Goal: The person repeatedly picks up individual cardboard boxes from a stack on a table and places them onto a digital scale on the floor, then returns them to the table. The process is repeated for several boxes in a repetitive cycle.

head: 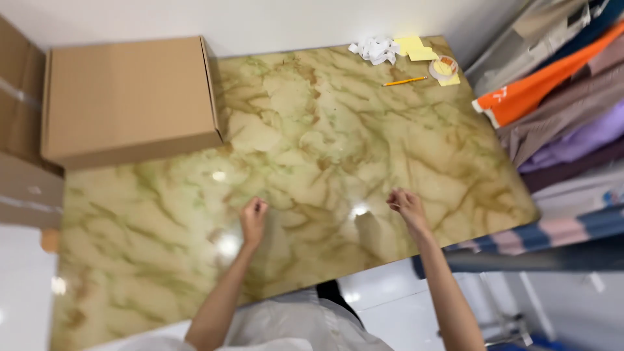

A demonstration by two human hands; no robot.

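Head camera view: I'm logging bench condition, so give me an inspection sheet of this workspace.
Surface: glossy marbled green-beige table, glare spots.
Job's things: nothing seen in either hand.
Clutter: cardboard box at far left corner; crumpled paper, yellow notes, pencil, tape roll at far right.
Hands: left hand and right hand loosely fisted over the table.
Cables: nothing seen.
Surroundings: hanging garments on right, white floor.

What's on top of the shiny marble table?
On the marble table sit a cardboard box, crumpled white paper, yellow notes, a pencil and a tape roll. Both hands hover over it. The closed box hides its inside.
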